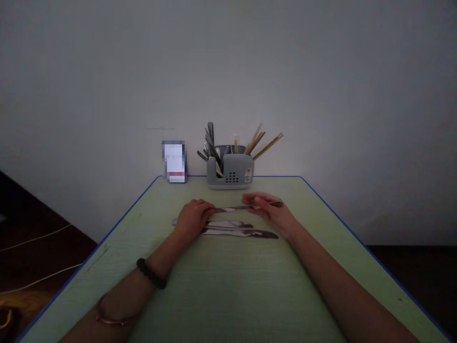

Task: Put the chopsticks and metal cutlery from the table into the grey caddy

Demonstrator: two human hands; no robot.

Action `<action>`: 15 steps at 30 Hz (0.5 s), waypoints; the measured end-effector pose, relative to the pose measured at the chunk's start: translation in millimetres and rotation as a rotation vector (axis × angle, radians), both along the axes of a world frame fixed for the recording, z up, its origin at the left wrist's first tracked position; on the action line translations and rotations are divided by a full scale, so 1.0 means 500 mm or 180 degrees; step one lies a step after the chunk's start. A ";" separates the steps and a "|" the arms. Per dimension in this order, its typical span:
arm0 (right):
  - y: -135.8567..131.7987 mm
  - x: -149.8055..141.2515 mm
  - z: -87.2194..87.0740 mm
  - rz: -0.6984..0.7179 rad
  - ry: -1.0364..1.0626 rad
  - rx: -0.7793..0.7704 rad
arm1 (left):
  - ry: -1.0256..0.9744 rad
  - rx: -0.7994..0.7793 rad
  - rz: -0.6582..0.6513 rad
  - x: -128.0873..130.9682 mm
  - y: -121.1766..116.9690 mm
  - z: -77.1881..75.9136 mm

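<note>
A slim metal table knife (pixel 230 209) spans the gap between my two hands, just beyond two other knives on the table. The fingers of my left hand (pixel 194 215) are closed at its left end. My right hand (pixel 268 208) has its right part between thumb and fingers, and the dark tip pokes out past the thumb. Closer to me lie a shorter silver knife (pixel 230 223) and a longer knife (pixel 243 233), roughly parallel. My left hand and wrist cover part of their left ends.
At the table's back edge stands a grey utensil holder (pixel 230 178) with metal cutlery and wooden chopsticks (pixel 267 145). Left of it, a blurred phone (pixel 175 162) leans on the wall. The green table (pixel 243 295) has a blue edge.
</note>
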State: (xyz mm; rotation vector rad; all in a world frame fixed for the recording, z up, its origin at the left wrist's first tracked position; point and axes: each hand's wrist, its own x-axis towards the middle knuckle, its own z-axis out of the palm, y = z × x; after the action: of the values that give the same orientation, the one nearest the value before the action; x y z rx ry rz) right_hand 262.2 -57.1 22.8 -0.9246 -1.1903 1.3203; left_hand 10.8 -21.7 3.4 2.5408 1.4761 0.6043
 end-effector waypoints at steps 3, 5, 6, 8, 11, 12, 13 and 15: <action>0.016 0.047 0.004 -0.0583 -0.0700 0.0301 | 0.0049 0.0015 0.0200 -0.008 0.005 0.004; 0.018 0.067 0.005 -0.0445 -0.1925 0.0640 | 0.0085 0.0000 0.0221 -0.011 0.008 0.003; 0.016 0.069 0.005 -0.0297 -0.2553 0.0852 | 0.0102 -0.0009 0.0204 -0.012 0.009 0.003; 0.010 0.059 0.003 -0.0154 -0.3589 0.1231 | 0.0122 -0.0006 0.0165 -0.013 0.010 0.003; 0.000 0.020 0.001 -0.0355 -0.4472 0.1509 | 0.0127 -0.0005 0.0126 -0.010 0.009 0.006; -0.001 0.006 0.001 -0.0375 -0.4642 0.1552 | 0.0128 -0.0005 0.0106 -0.009 0.008 0.007; -0.003 -0.007 0.001 -0.0320 -0.4763 0.1590 | 0.0124 -0.0002 0.0083 -0.007 0.007 0.008; -0.004 -0.027 0.003 -0.0115 -0.4938 0.1610 | 0.0091 0.0005 0.0036 -0.005 0.006 0.009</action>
State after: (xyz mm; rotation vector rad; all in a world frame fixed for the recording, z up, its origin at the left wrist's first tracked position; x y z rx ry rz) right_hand 248.5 -59.2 24.3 -1.5703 -2.4408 -0.0308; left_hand 8.5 -18.8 7.8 2.5544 1.5007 0.5733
